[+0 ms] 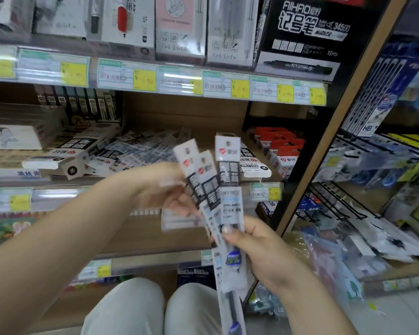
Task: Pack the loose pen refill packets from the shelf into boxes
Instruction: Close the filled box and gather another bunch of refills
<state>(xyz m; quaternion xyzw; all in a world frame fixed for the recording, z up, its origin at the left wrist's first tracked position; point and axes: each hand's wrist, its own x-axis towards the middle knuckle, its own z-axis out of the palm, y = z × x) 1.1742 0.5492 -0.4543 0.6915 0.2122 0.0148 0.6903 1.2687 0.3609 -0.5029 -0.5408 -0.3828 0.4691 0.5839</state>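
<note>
Three long white pen refill packets (224, 184) stand fanned out in front of the shelf, their hang-hole tops pointing up. My right hand (261, 252) grips their lower halves from the right, thumb across the front. My left hand (169, 187) pinches the leftmost packet from behind at mid height. More loose refill packets (133, 151) lie scattered on the middle shelf behind my hands. A white refill box (68, 153) lies on its side to their left, and another white box (254, 163) sits just right of the held packets.
Red-topped boxes (281, 146) stand at the shelf's right end. Price-tag strips (179, 81) run along the shelf edges, with boxed pens above. A wooden upright (336, 122) splits off a right-hand rack of hooks and hanging packs (373, 160). My knees (155, 308) are below.
</note>
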